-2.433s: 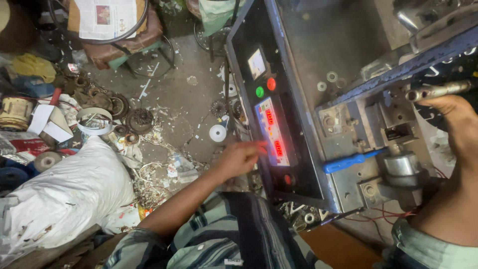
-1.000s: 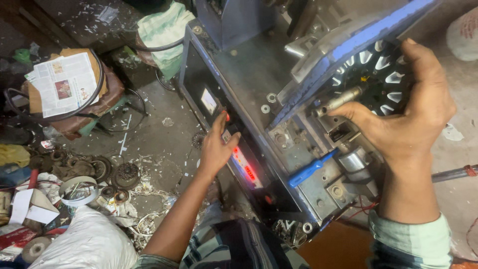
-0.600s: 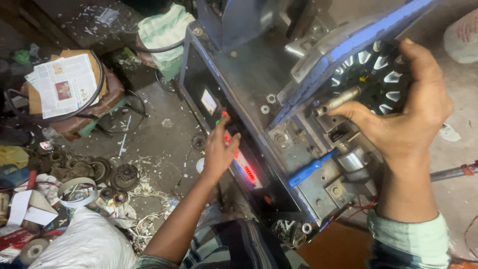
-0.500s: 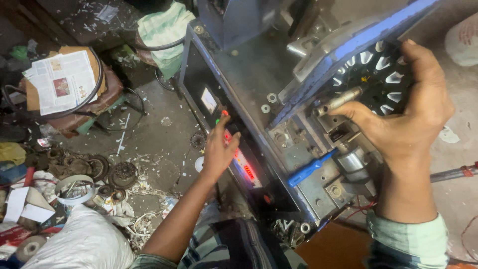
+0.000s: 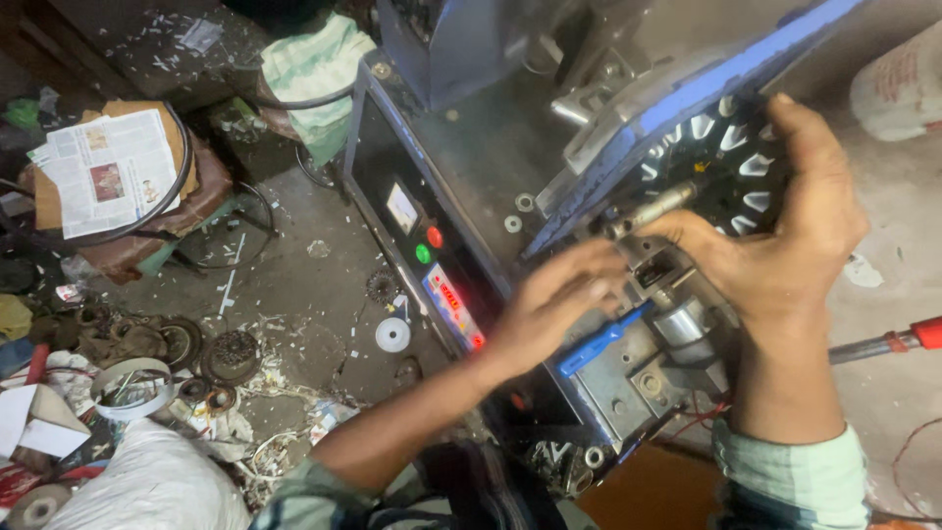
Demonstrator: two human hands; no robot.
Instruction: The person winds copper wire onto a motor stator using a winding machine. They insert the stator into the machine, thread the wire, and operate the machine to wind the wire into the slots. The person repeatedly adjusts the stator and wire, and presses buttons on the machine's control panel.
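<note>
Both hands meet now; left hand [image 5: 554,304] left the panel [image 5: 446,294].

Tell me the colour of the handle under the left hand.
Blue: the handle lies just below the left hand, head view.

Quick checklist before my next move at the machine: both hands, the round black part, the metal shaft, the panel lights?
1. Right hand wraps the round black toothed part: ok.
2. Metal shaft at that part's centre points toward the left hand: ok.
3. Left hand is off the control panel, resting by the blue lever: ok.
4. Red display is lit: ok.
5. Toothed part fully seated in the machine: cannot tell.
6. Red-handled tool lies apart from both hands: ok.
</note>
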